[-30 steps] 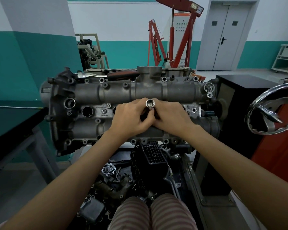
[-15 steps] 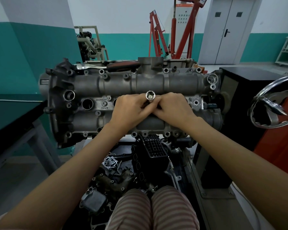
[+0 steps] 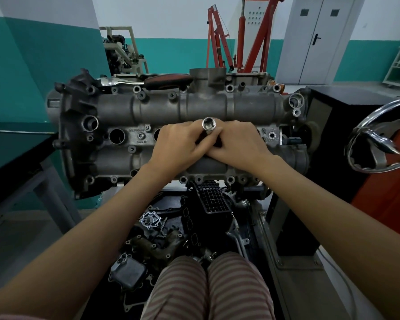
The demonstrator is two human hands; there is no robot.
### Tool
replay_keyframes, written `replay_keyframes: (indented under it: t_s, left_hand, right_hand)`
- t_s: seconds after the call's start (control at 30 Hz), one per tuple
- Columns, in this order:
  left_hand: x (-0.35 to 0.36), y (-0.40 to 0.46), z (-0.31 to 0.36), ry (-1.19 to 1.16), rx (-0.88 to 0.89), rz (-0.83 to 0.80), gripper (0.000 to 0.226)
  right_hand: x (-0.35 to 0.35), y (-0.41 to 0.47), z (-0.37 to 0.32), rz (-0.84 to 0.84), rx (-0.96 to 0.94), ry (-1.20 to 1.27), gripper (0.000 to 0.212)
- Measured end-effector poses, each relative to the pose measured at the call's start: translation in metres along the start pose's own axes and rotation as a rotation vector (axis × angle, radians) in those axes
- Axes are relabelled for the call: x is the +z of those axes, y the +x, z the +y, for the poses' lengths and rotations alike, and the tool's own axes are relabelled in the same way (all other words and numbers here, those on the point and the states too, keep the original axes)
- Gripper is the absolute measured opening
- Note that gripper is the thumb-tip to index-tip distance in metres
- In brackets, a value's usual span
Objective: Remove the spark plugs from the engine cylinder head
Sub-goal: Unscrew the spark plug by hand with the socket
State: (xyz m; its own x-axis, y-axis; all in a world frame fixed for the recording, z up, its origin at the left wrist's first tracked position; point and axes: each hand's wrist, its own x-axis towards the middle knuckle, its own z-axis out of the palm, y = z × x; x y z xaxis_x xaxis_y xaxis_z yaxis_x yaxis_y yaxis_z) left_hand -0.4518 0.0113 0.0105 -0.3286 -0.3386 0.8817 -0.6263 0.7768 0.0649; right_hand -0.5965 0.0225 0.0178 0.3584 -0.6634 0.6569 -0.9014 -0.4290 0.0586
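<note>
I see both hands meeting at the middle of the cylinder head (image 3: pixel 194 107): the left hand (image 3: pixel 180 144) and right hand (image 3: pixel 238 142) each curl their fingers round a chrome socket (image 3: pixel 208 124). Its long axis stands upright out of the head, open end pointing up toward the camera.

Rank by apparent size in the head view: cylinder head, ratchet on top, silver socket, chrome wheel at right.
1. cylinder head
2. chrome wheel, partly cut off, nearer the camera
3. ratchet, about as long, so unsure
4. silver socket, only its top shows
</note>
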Motion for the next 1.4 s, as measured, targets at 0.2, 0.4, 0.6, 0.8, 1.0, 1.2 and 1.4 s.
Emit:
replay_keyframes:
  t_s: [0.2,0.4,0.6,0.8,1.0,1.2,1.4]
  left_hand:
    - [-0.0009,0.0007,-0.0008,-0.043,-0.027,0.009,0.044]
    - [-0.0034,0.0018,0.0039,-0.054,-0.027,-0.029,0.023]
    - [-0.0013,0.0011,-0.0015,-0.05,-0.046,-0.019,0.041]
    - [-0.0011,-0.0001,-0.0008,-0.056,-0.007,-0.012,0.039]
    - [-0.0041,0.0008,0.0034,-0.078,-0.009,-0.023,0.017]
    - [0.0003,-0.0002,-0.0034,-0.027,-0.023,-0.001,0.044]
    - [-0.0009,-0.0004,-0.001,-0.059,0.001,0.011,0.04]
  right_hand:
    - [-0.0002,0.0004,0.0018,-0.023,-0.025,-0.021,0.035]
    - [-0.0017,0.0005,-0.0009,0.006,-0.048,0.028,0.048]
    - [-0.0012,-0.0004,-0.0004,-0.022,-0.009,0.005,0.044]
    - [-0.0002,0.0011,0.0012,-0.046,-0.033,-0.042,0.035]
    - [-0.0005,0.0008,-0.0002,-0.006,-0.028,0.004,0.041]
    - [-0.0012,0.0003,0.0005,-0.028,-0.011,0.0,0.036]
    - [0.0001,0.001,0.0016,-0.042,-0.042,-0.039,0.038]
